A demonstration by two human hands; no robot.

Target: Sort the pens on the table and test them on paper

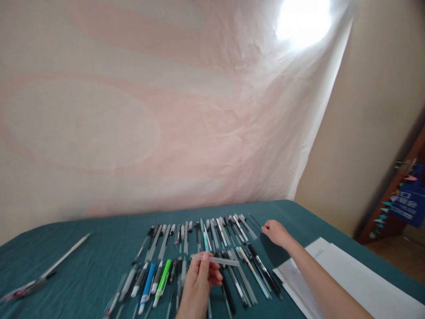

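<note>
My left hand point(199, 283) is raised over the rows of pens point(199, 248) and pinches a clear pen barrel point(215, 260), held level across the pens. My right hand point(275, 232) reaches to the far right end of the back row, fingers curled at a thin black refill point(255, 220) beside the last pens. I cannot make out whether it grips the refill. The pens lie side by side in two rows on the teal tablecloth point(93, 266); a green one point(163, 277) and a blue one point(148, 281) stand out in the near row.
White paper sheets point(348, 279) lie at the right under my right forearm. A long white pen point(66, 256) and a pink-marked pen point(20, 292) lie apart at the left. A pale cloth point(149, 110) hangs behind the table. A doorway point(398, 195) is at right.
</note>
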